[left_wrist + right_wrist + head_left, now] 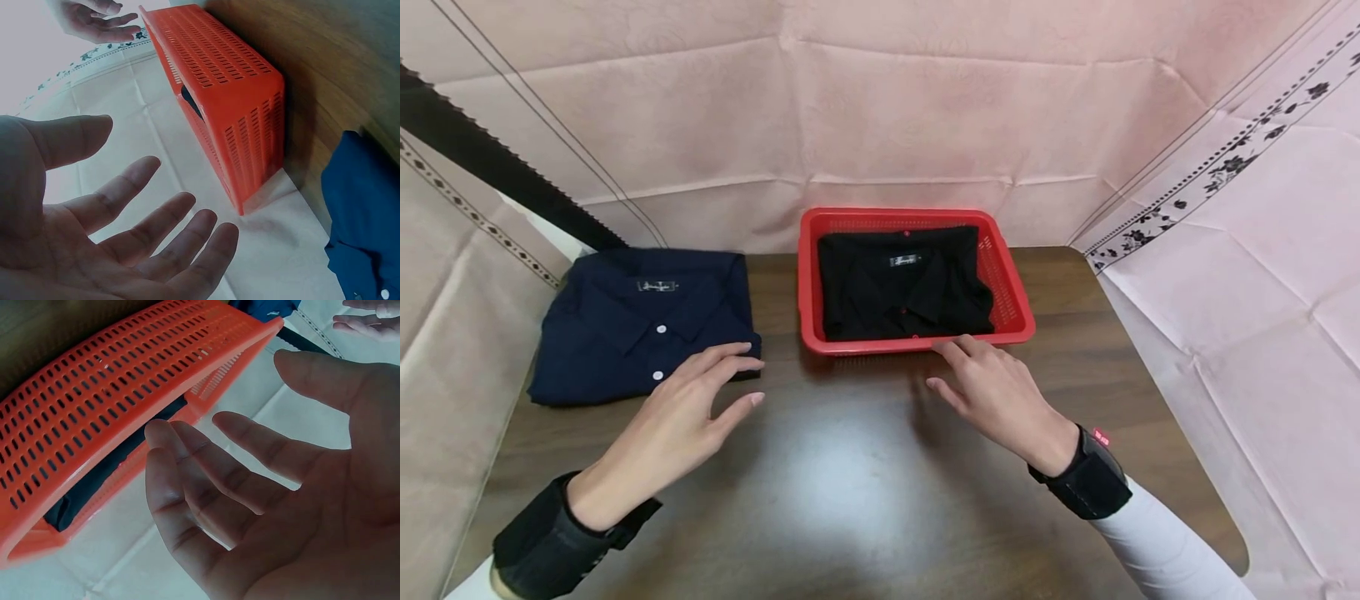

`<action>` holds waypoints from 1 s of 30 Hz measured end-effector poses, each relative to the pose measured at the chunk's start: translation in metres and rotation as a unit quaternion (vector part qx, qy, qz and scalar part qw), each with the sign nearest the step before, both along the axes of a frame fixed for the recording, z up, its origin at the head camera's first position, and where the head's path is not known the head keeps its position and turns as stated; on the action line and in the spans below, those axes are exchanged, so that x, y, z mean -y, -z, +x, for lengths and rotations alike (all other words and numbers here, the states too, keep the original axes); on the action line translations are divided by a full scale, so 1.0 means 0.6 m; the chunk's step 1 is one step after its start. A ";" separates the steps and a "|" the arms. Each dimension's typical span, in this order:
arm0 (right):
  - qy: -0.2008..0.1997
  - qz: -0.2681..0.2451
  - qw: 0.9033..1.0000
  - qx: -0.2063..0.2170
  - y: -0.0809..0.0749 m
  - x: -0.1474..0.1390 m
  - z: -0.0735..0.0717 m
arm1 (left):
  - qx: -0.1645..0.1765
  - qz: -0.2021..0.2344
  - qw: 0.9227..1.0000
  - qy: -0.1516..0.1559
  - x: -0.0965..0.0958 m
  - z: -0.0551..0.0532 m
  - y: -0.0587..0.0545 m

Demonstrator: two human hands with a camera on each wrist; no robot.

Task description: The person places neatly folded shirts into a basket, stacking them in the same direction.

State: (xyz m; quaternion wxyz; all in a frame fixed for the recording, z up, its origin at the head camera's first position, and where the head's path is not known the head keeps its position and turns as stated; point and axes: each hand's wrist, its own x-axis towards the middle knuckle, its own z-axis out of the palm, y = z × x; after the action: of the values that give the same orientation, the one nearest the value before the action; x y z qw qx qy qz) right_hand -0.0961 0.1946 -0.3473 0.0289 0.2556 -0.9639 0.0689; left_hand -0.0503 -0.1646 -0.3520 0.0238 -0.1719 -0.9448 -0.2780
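A folded black shirt (895, 287) lies inside a red plastic basket (917, 345) with slotted walls, its collar label facing up. To the left, a folded navy shirt (617, 333) with white buttons lies on the wooden table. My left hand (681, 421) hovers by the navy shirt's lower right corner, fingers loosely spread and holding nothing; the left wrist view shows its bare palm. My right hand (996, 396) is at the basket's near rim, its relaxed fingertips overlapping the rim's edge in the head view. Nothing lies in its palm (312, 506).
The wooden table (850, 483) has a rounded corner at the front right. Pale pink patterned cloth (925, 108) hangs behind the table and along both sides. A black band (497, 150) runs across the cloth at the back left.
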 end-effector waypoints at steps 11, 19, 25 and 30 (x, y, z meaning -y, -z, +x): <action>-0.028 0.010 1.000 -0.010 0.005 0.035 0.001 | -0.020 0.006 1.000 -0.021 0.029 0.002 0.007; -0.059 0.002 0.998 -0.015 0.009 0.061 0.002 | -0.034 0.007 0.999 -0.038 0.059 0.000 0.020; -0.083 0.002 0.996 -0.016 0.015 0.090 0.003 | -0.015 0.003 0.998 -0.057 0.082 -0.003 0.027; -0.102 0.003 0.995 -0.012 0.011 0.115 0.001 | -0.018 0.000 0.997 -0.070 0.099 -0.006 0.034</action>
State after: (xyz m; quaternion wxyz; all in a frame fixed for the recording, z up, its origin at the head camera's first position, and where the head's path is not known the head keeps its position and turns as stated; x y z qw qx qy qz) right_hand -0.0953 0.1257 -0.3542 0.0329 0.3532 -0.9327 0.0655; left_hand -0.0538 -0.2239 -0.3725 0.0605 -0.1109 -0.9539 -0.2723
